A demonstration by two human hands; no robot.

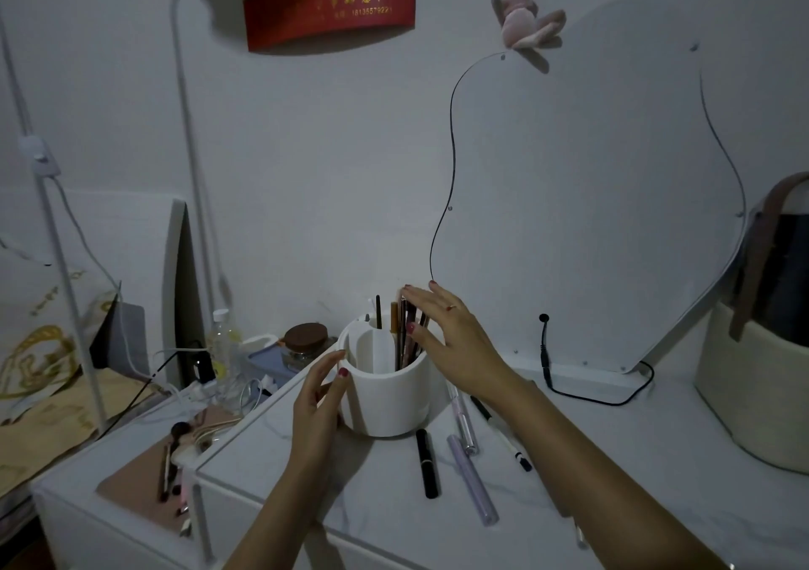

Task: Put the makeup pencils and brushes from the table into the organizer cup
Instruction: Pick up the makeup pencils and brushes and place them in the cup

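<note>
White marble-look table (613,460) carries everything here, with a large wavy mirror (591,197) leaning behind it. At the middle stands the white cup (389,399), upright and split into compartments; a bunch of pencils (405,333) stands in its rear right compartment, long axes near vertical, tips up and leaning slightly right.

My left hand (317,399) is half open, thumb and fingers curved on the cup's left wall to steady it. My right hand (446,333) is spread wide and holds nothing, fingertips resting against the tops of the standing pencils.

Still lying flat beside the cup are a black pencil (427,464), a lilac pencil (473,482), a clear one (462,420) and a white pen (503,434), their long axes running roughly away from me.

Pushing too hard on the pencil tops could tip the cup or fan them out over the rim; reaching back carelessly, my forearm could roll the loose ones off the table.
</note>
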